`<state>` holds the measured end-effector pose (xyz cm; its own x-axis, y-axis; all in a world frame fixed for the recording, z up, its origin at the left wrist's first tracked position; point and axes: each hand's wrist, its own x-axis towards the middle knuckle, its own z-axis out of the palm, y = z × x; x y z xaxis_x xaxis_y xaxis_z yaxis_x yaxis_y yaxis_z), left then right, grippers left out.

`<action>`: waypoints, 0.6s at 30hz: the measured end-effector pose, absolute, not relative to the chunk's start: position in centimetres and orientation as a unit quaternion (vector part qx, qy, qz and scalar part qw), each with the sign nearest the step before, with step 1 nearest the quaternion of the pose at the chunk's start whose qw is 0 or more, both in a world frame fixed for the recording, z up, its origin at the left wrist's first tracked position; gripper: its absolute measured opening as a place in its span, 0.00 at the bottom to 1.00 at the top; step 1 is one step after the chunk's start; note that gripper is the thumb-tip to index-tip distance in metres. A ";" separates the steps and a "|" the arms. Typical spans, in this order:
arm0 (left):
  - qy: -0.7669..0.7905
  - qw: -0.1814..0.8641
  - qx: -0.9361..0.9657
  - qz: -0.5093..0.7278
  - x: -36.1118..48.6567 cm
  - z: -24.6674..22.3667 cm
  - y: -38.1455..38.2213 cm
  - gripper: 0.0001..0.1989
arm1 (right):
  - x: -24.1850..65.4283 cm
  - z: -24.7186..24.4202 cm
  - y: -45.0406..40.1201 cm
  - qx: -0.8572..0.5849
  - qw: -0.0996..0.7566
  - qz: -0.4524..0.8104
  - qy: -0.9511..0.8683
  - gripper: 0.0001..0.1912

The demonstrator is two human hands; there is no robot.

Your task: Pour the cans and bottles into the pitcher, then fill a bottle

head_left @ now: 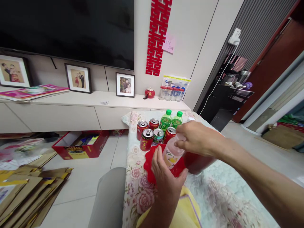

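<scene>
A clear plastic bottle [171, 155] with a flower-and-fruit label is tilted over a red scalloped tray [149, 158]. My right hand [196, 137] is closed around its upper part and hides the top. Below it, my left hand [167, 179] is cupped at the bottle's lower left side, its fingers stretched out and thumb spread apart. Whether the palm bears any weight is hidden. Behind the tray stand several drink cans, among them a dark red can [146, 140] and a green-and-white can [158, 136]. Two green-capped bottles [165, 119] stand farther back.
A flowered cloth [140, 190] covers the table, with a yellow cloth [185, 209] near me. A large dark red container [198, 163] stands right of the tray. A red box [82, 147] and flattened cardboard [26, 190] lie on the floor left. A cabinet [99, 101] runs behind.
</scene>
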<state>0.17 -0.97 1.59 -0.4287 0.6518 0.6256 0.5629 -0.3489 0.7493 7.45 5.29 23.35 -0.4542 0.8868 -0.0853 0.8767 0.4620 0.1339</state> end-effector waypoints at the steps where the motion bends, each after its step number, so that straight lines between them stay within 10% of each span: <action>1: 0.570 0.044 0.535 0.621 0.1 1.4 -0.8 0.53 | 7.5 22.4 5.2 0.519 0.066 0.019 0.852 0.08; 18: 0.570 0.096 0.524 0.625 -0.5 0.0 1.3 0.34 | 8.9 20.0 4.7 0.318 -0.005 -0.112 0.941 0.13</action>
